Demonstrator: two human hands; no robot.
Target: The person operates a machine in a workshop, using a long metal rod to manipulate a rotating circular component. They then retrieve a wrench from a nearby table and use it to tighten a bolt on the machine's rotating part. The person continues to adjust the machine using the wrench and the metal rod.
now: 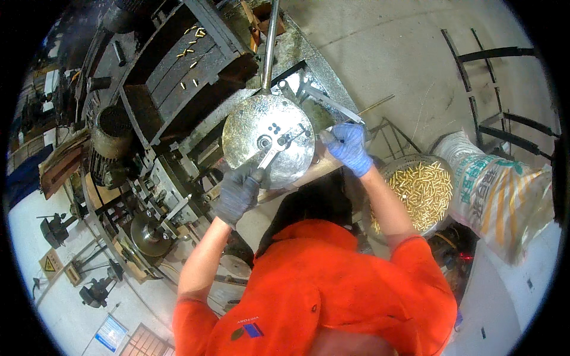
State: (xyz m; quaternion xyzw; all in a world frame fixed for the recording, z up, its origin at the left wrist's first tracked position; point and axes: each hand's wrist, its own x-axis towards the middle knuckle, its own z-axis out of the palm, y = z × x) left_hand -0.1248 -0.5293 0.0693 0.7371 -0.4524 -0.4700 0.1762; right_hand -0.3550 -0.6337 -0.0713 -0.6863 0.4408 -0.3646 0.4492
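Note:
A round shiny metal disc (240,133) with several small holes lies in front of me, a long metal bar (271,47) running away from its far edge. My left hand (238,194), in a dark grey glove, is closed around the handle of a wrench (272,156). The wrench's head reaches over the disc, beside a dark bolt-like fitting (284,140). My right hand (349,147), in a blue glove, is curled beside the disc's right edge. Its fingers are closed on something small that I cannot make out. A long flat metal tool (332,104) lies just beyond it.
At my right stands a round container (387,172) of small brass-coloured pieces, next to a printed white sack (491,181). Loose brass pieces (189,52) lie in a dark tray (169,71) at far left. A motor (110,139) and machine parts line the left; a dark metal frame (471,89) stands far right.

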